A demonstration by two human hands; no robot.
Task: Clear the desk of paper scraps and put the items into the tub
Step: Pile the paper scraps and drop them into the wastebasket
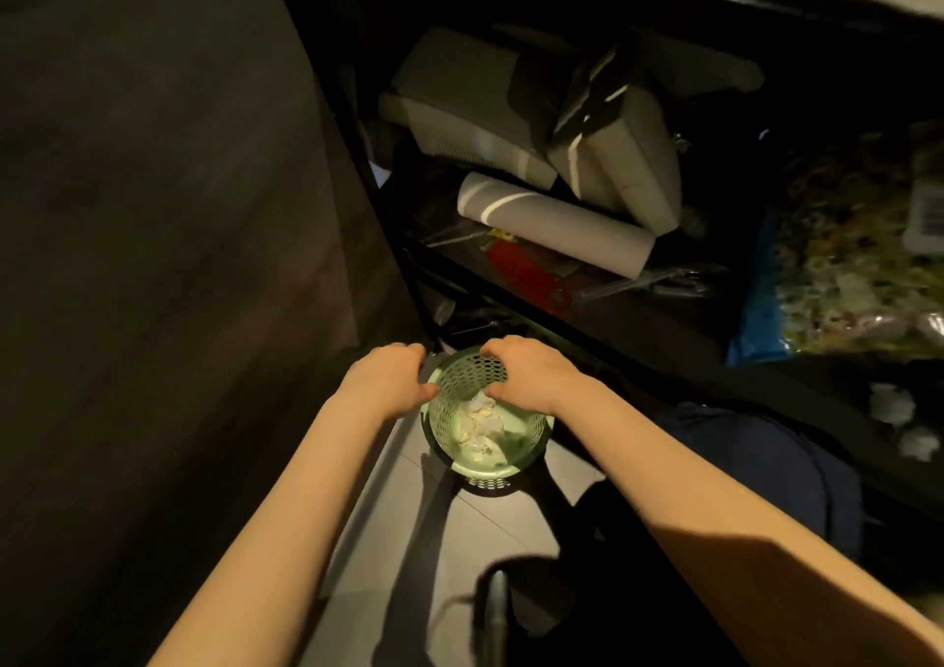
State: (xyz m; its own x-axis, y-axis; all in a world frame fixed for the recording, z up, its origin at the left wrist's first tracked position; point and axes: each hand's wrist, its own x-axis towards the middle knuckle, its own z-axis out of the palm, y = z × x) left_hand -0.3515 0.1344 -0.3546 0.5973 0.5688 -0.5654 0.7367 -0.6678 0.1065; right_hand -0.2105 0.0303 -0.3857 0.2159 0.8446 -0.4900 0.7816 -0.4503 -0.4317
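Left hand [389,379] at 10 o'clock and right hand [527,374] at 1 o'clock curl round the rim of the green mesh wastebasket [485,471], paper scraps [480,427] inside; likely next, a level 2-handed lift.

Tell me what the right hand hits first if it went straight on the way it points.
The right hand grips the far rim of the green basket, pointing away from the person. Straight on, it would probably meet the black shelf rail just beyond, though depth is unclear.
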